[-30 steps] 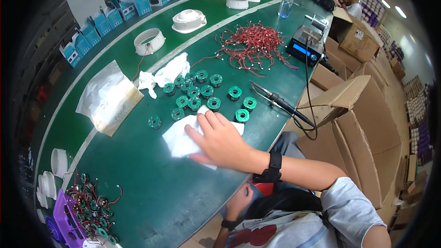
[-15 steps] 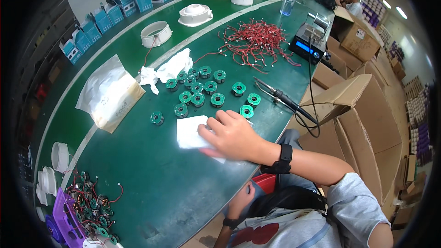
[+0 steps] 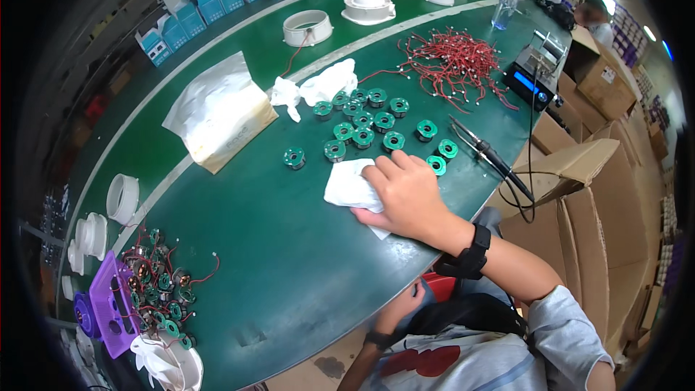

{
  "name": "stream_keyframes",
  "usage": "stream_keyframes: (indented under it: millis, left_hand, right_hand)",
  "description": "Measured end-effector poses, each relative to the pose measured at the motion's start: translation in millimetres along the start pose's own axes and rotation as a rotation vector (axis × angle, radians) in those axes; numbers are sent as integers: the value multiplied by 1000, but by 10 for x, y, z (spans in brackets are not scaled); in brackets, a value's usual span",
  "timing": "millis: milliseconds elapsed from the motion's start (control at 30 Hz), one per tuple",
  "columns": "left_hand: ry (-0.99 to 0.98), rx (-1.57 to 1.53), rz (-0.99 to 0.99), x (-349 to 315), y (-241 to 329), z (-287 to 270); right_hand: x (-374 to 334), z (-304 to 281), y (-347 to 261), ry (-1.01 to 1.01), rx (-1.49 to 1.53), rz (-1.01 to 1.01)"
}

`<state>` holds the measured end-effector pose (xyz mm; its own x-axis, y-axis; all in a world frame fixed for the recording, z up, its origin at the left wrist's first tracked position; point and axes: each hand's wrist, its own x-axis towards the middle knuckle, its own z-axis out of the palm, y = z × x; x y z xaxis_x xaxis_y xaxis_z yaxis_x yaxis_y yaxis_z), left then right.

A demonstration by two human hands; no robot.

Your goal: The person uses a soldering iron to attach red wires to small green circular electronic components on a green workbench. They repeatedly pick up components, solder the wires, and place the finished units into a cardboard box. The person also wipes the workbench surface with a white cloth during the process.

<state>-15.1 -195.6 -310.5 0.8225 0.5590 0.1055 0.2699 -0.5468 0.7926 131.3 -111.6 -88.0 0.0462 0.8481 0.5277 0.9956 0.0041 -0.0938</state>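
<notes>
The right hand presses flat, fingers together, on the white cloth near the green coils; the left hand rests below the table edge, fingers unclear; wiping goes best kept short of them.

The right hand hides part of the white cloth beneath it.

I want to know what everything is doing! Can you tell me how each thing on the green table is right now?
right hand: flat, pressing on the white cloth
white cloth: crumpled under the hand
left hand: below the table edge, off the table
green spools: lying loose in a cluster
red wires: tangled heap
soldering iron: lying on the table, unheld
tissue pack: lying flat
</notes>
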Motion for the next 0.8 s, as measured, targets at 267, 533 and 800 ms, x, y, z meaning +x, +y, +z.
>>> stream_keyframes:
  millis: [267,533,800]
  left_hand:
    - [56,53,-22,-30,-18,23]
    - [36,55,-13,-18,-49,52]
    - [91,79,-10,-21,8,-5]
  right_hand:
    - [11,-42,149,65,636,392]
    - [110,-389,346,27,1678,539]
    - [38,-399,333,42,1833,543]
